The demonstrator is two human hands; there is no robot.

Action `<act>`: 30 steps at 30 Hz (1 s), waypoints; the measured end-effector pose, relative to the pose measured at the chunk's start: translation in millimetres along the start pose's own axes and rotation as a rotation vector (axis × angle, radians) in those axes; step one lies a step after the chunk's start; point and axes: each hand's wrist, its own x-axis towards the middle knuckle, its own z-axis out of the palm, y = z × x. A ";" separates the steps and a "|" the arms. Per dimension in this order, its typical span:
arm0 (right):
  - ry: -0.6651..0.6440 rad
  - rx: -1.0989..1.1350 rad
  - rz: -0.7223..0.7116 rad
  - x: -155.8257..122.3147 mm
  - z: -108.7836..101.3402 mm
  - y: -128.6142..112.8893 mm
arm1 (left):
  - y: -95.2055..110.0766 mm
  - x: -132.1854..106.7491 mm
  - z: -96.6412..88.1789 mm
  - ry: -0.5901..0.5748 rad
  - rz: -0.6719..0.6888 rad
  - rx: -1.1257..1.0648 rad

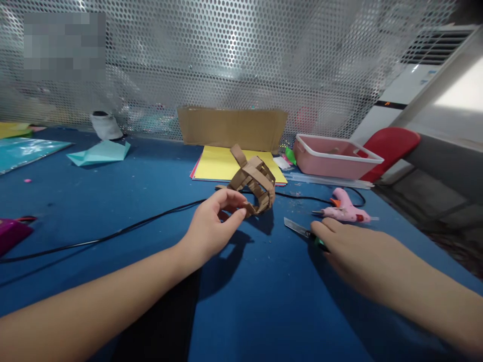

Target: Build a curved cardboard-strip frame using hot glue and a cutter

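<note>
With left fingers (236,221), pinching a cardboard-strip frame (260,177), seemingly mostly joined but with loose ends (238,155), and gripping scissors (297,228) with right fingers (320,230).

Desk (264,301): smooth, matt. Strip construction (259,174): matt brown cardboard. Cutting tool (296,227): metal blade, dull sheen. Toward right edge, glue gun (344,208) and bin (332,166): smooth plastic. Left edge: packet (30,152), glossy film. Far edge: perforated panel (226,55), shiny metal.

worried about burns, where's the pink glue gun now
In the head view, the pink glue gun lies on the right of the table, between the right hand and the pink bin.
</note>
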 end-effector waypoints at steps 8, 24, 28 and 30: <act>0.094 0.604 0.067 21.6 -28.2 -15.1 | 6.5 -10.2 2.4 -0.112 0.022 -0.011; 0.681 0.407 0.653 114.3 -23.4 103.8 | 16.6 -17.7 -6.0 -0.326 0.106 0.237; 0.522 0.315 0.587 123.5 -0.9 131.9 | 18.5 -17.8 -6.9 -0.320 0.074 0.257; 0.472 0.285 0.495 114.3 1.7 122.1 | 19.7 -18.8 -7.7 -0.346 0.056 0.276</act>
